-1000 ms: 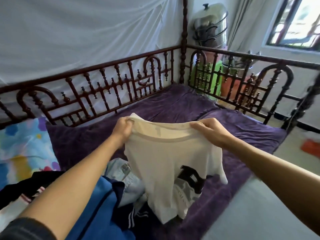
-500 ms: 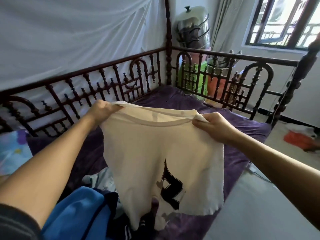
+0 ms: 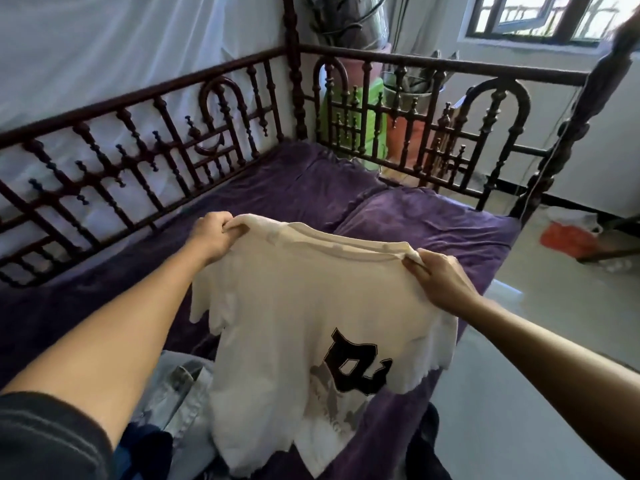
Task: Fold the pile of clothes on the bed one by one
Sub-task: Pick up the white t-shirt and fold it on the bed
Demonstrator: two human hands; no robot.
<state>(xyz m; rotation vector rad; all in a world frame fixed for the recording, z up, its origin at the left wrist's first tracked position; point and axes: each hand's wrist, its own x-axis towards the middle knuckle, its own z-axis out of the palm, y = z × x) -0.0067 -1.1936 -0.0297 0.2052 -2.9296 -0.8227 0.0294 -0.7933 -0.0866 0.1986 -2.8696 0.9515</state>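
A cream T-shirt point(image 3: 294, 323) with a black letter print hangs in the air over the bed, spread wide between both hands. My left hand point(image 3: 211, 233) grips its top edge at one shoulder. Gripping the other shoulder is my right hand point(image 3: 440, 278). The shirt's lower hem drapes down toward the purple bedspread point(image 3: 433, 220). Under my left arm lies part of the clothes pile: a pale grey denim garment point(image 3: 180, 403) and dark blue cloth point(image 3: 145, 448).
A dark carved wooden railing point(image 3: 415, 64) runs along the far and right sides of the bed. Behind it stand a green bag point(image 3: 374, 126) and stacked pots. An orange bag point(image 3: 564, 237) lies on the pale floor to the right.
My hands have moved farther apart and lower, spreading the shirt wide. The view has shifted right, so the blue garment and patterned pillow are out of sight.
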